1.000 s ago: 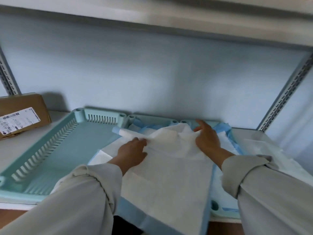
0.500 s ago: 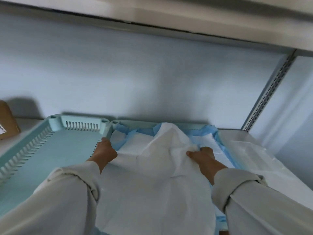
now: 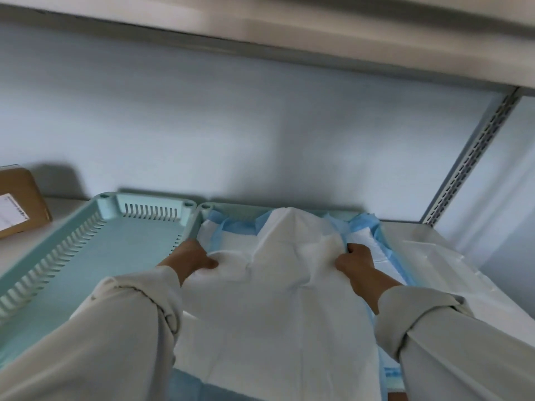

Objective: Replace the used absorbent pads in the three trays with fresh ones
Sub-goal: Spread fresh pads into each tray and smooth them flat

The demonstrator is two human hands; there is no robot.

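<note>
White absorbent pad (image 3: 289,299) draped over the middle tray (image 3: 204,208), long axis running from the near edge away toward the back wall — far end bunched up in a peak at the tray's back rim. Left hand (image 3: 192,256) pinching the pad's left edge just beside the empty left tray (image 3: 95,256); right hand (image 3: 354,260) curled around the right edge, fingers tucked under a fold. Both level with each other, neither nearer, pad stretched between the 2. Blue-bordered pad (image 3: 364,235) lying beneath, inside the same tray. Cardboard box (image 3: 20,204) at far left.

Compared with 0.5 s ago — hands spread slightly wider apart, peak lower and pushed farther back, pad flatter across the middle.
</note>
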